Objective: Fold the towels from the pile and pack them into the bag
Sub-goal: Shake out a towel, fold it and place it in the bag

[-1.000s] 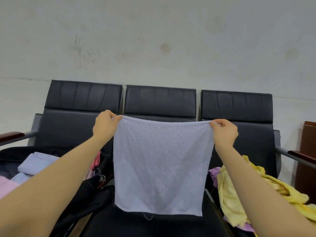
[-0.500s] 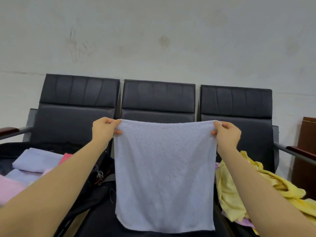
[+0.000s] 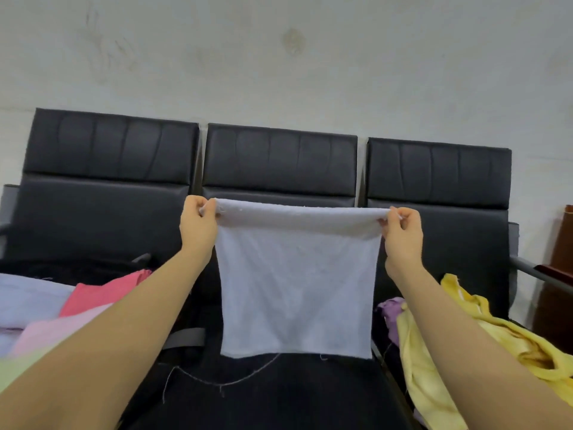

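Note:
A pale lavender-white towel (image 3: 296, 287) hangs spread out in front of the middle seat of a black bench. My left hand (image 3: 197, 225) pinches its top left corner and my right hand (image 3: 403, 232) pinches its top right corner, both held at the same height. The top edge curls over toward me in a narrow band. Its lower edge hangs just above the seat, trailing loose threads. On the left seat sits the open black bag (image 3: 71, 268) with folded lavender, red and pink towels (image 3: 93, 297) inside. The pile of unfolded towels (image 3: 440, 339), yellow and purple, lies on the right seat.
The black three-seat bench (image 3: 279, 162) stands against a pale wall. A metal armrest with a wooden top (image 3: 539, 273) sticks out at the right, beside a brown wooden cabinet (image 3: 561, 274). A grey strap (image 3: 186, 336) lies by the bag.
Both hands have kept their pinch on the corners. The towel's top edge has rolled over toward me, and the hanging part looks shorter than before. The view has tilted slightly.

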Available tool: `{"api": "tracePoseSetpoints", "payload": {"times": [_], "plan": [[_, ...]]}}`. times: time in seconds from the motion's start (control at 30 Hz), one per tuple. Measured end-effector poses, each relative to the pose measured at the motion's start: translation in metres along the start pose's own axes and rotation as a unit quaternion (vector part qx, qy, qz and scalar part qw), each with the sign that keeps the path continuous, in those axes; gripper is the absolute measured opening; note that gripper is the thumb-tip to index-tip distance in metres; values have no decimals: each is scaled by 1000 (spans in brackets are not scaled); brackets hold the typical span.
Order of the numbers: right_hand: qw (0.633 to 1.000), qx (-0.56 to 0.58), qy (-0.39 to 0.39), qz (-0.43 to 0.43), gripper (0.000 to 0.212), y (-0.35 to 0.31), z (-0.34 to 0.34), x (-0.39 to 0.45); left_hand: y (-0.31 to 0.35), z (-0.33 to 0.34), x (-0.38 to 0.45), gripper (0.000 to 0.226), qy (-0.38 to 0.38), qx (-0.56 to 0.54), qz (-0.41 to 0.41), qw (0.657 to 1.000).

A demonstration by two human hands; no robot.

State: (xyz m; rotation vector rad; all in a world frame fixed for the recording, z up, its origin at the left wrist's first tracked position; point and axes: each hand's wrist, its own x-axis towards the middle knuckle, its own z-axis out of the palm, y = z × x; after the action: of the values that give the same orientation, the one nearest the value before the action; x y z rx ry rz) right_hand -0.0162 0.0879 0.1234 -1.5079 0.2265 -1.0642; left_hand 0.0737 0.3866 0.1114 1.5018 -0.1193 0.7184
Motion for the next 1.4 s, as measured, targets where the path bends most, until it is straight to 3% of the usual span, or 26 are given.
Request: {"api": "tracePoseSetpoints", "payload": {"times": [0.17,0.3,0.53,0.67,0.77,1.0,1.13,1.4], "plan": [[1000,11,-12,-23,17,12,-3,-15,-15,2,-25,7,23,-34,14,999],[1000,-24,-3,-17,7,35,-14,-43,-38,-12,-63,7,26,0,-4,1000],[989,-141,1,34,9,58,-37,-92,-75,-44,-110,11,3,90,-7,996],[963,-266,0,45,25,67,-52,-115,-106,-62,-124,13,-29,167,4,986],[951,-288,-22,111,32,91,-53,-119,-124,-70,-134,16,-56,239,-8,969],[940,-295,-85,148,13,144,-57,-126,-163,-68,-137,18,-122,429,-12,895],[940,-309,-91,115,9,157,-51,-117,-177,-52,-126,17,-137,457,24,879],[931,-351,-77,68,22,188,-27,-76,-203,-15,-88,16,-128,538,113,826]]}}
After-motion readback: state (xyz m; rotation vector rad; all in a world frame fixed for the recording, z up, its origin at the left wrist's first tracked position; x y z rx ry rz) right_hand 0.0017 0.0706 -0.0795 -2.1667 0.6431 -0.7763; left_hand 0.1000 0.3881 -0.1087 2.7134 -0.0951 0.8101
